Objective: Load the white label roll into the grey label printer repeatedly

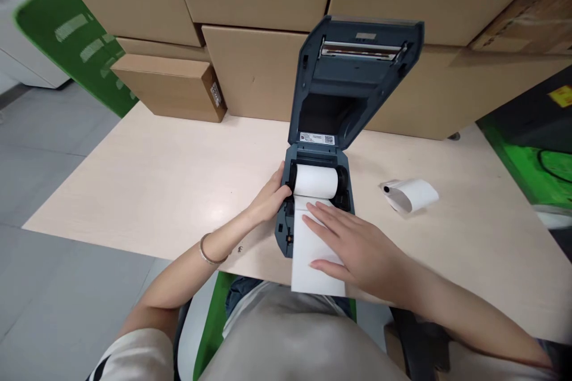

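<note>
A dark blue-grey label printer (283, 232) stands on the table with its lid (361, 77) raised. Inside it sits a white label roll (316, 181), and a strip of labels (308, 277) runs from it over the printer's front and past the table edge. My left hand (271, 195) grips the printer's left side, thumb on the inner rim beside the roll, its other fingers partly hidden. Flat on the strip, just below the roll, rests my right hand (346, 238) with its fingers stretched out. It covers the printer's right front part.
On the table (179, 190), a loose curled piece of white paper (417, 195) lies right of the printer. A flat cardboard box (172, 86) rests at the back left, before a wall of large cartons (254, 71). A green chair (71, 41) stands beyond the left edge.
</note>
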